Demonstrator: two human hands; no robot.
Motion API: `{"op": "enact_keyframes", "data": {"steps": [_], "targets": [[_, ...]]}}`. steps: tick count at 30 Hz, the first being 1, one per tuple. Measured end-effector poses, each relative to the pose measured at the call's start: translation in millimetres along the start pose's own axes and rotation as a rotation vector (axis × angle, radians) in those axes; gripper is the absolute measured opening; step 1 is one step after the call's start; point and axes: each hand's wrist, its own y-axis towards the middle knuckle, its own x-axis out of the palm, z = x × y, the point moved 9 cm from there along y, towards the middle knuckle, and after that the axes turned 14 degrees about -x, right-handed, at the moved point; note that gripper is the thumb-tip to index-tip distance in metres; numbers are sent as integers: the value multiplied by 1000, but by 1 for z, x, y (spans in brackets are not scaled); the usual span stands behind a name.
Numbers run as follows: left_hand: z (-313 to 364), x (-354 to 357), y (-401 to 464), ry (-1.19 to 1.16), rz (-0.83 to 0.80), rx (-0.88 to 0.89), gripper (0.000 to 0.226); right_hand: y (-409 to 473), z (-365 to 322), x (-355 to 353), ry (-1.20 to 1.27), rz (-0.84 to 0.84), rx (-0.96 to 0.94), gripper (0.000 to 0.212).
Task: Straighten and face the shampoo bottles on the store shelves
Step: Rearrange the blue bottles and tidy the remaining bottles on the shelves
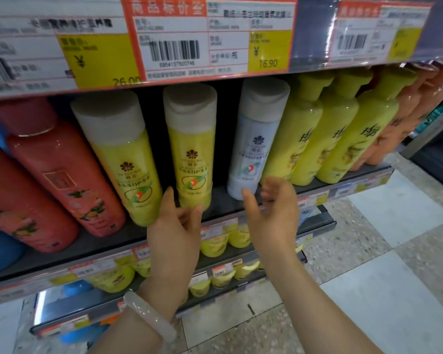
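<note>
Two yellow bottles with beige caps stand on the dark shelf (pixel 223 200). The left one (pixel 120 159) leans beside red bottles. My left hand (pixel 175 226) grips the base of the middle yellow bottle (pixel 191 149), thumb on its left side and fingers under its front. A white bottle (pixel 256 141) stands to the right across a dark gap. My right hand (pixel 271 208) hovers open just in front of the white bottle's base, fingers blurred, holding nothing.
Red bottles (pixel 62 175) fill the shelf's left, lime-green bottles (pixel 343 129) and orange ones (pixel 414 111) its right. Price tags (pixel 210 37) hang on the shelf edge above. Lower shelves hold yellow bottles (pixel 215 244). Tiled floor (pixel 368 251) lies to the right.
</note>
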Motion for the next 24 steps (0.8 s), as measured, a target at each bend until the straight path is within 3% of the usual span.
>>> {"op": "enact_keyframes", "data": {"steps": [3,6,15,19,21,24], "targets": [[-2,5,13,82,-58,-49,57,-16,-25,34,92,-174,-134,43],[-4,9,20,96,-99,-49,31,-11,-30,76,288,-361,-62,53],[5,16,20,64,-131,16,29,-4,-20,73,252,-264,-26,38],[-14,-33,-14,-139,84,50,26,-32,-52,48,153,-85,-269,31],[-33,-54,-22,-193,171,48,33,-45,-69,73,175,-232,-340,39],[-58,-56,-9,-150,142,-23,53,-47,-74,116,218,-454,-208,66]]}}
